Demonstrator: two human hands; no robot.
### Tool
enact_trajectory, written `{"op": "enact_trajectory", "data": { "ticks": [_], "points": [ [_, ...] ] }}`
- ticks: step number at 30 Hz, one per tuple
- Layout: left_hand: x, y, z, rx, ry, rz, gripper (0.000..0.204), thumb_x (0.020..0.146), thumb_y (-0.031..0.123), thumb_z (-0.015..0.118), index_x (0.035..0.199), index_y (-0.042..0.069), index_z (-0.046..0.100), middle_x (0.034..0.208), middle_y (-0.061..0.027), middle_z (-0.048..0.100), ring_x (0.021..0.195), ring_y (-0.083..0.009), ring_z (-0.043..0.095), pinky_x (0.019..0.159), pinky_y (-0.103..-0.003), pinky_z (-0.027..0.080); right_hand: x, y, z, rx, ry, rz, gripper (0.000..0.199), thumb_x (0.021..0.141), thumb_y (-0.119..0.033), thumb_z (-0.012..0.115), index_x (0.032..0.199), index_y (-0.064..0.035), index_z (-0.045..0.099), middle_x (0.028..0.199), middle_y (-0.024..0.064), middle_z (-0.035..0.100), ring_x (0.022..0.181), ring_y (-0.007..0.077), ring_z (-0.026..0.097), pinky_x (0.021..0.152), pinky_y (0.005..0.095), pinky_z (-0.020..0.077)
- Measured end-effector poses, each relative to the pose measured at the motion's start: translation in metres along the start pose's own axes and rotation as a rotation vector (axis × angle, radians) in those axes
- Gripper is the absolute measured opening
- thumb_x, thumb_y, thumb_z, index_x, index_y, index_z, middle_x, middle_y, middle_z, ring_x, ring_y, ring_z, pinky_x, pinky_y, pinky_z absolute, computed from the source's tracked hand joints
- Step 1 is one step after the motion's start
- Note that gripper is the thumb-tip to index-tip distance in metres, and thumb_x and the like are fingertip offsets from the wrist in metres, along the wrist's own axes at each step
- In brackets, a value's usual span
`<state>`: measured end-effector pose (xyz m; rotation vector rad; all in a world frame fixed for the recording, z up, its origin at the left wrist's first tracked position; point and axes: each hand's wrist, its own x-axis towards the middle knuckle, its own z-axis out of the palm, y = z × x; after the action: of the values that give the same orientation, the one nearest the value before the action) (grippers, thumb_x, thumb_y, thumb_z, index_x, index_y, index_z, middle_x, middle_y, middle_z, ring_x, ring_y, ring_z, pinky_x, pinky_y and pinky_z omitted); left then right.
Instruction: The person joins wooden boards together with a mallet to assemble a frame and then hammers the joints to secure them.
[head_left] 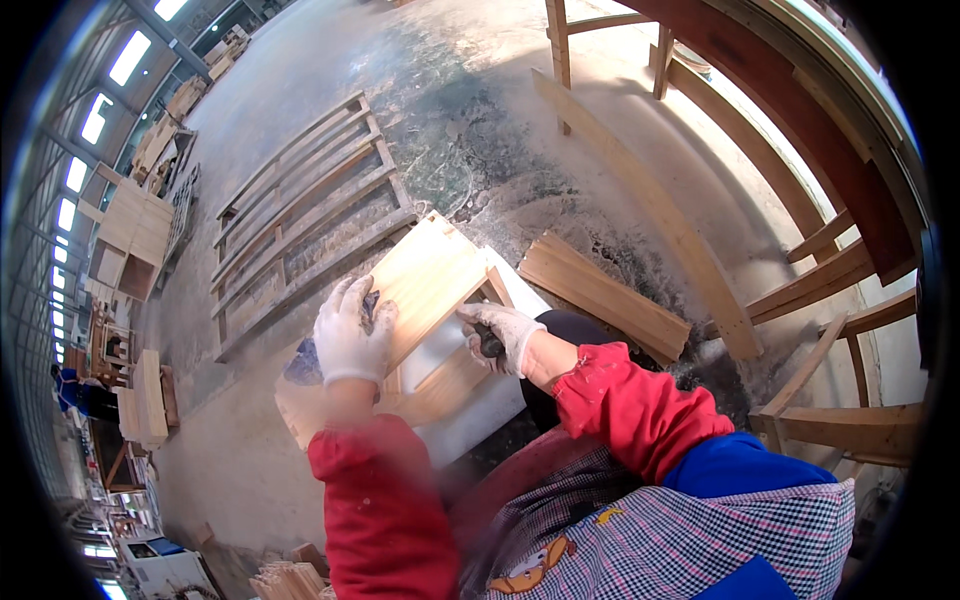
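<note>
A pale wooden piece made of flat boards, like a small box or drawer [435, 280], is tilted in front of me over a white surface [455, 425]. My left hand [355, 335], in a white glove, grips its left edge. Something dark blue shows between those fingers; I cannot make out what it is. My right hand [505, 335], also gloved, is closed around a dark-handled tool [488, 342] close to the piece's right edge. The tool's working end is hidden. Below the piece lies another wooden board [440, 388], partly covered.
A slatted pallet [305, 220] lies on the floor ahead to the left. To the right are a stack of short boards [605, 295], a long plank [650, 215] and a wooden frame [850, 430]. A person [85, 395] stands far left near wooden boxes [130, 240].
</note>
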<state>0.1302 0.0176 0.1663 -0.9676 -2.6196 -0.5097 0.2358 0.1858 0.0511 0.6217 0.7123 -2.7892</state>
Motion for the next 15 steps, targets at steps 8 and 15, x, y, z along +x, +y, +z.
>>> {"op": "enact_trajectory", "data": {
  "ticks": [8, 15],
  "points": [
    [-0.002, -0.004, 0.002, -0.039, -0.052, -0.060, 0.044, 0.079, 0.033, 0.065, 0.117, 0.010, 0.064, 0.125, -0.0176, 0.057, 0.115, -0.0362, 0.052, 0.100, -0.044, 0.039, -0.023, -0.002, 0.016, 0.053, 0.026, -0.010, 0.017, 0.088, -0.021, 0.066, 0.089, -0.0152, 0.050, 0.071, -0.0015, 0.052, 0.051, 0.0091, 0.050, 0.043, 0.0234, 0.0421],
    [-0.001, -0.004, 0.001, -0.052, -0.014, -0.034, 0.043, 0.079, 0.032, 0.064, 0.116, 0.009, 0.063, 0.123, -0.0172, 0.058, 0.114, -0.0360, 0.053, 0.098, -0.044, 0.040, -0.046, 0.000, 0.009, 0.002, 0.016, 0.003, 0.012, 0.091, -0.023, 0.063, 0.090, -0.0141, 0.055, 0.068, -0.0034, 0.052, 0.052, 0.0074, 0.050, 0.046, 0.0202, 0.0435]
  ]
}}
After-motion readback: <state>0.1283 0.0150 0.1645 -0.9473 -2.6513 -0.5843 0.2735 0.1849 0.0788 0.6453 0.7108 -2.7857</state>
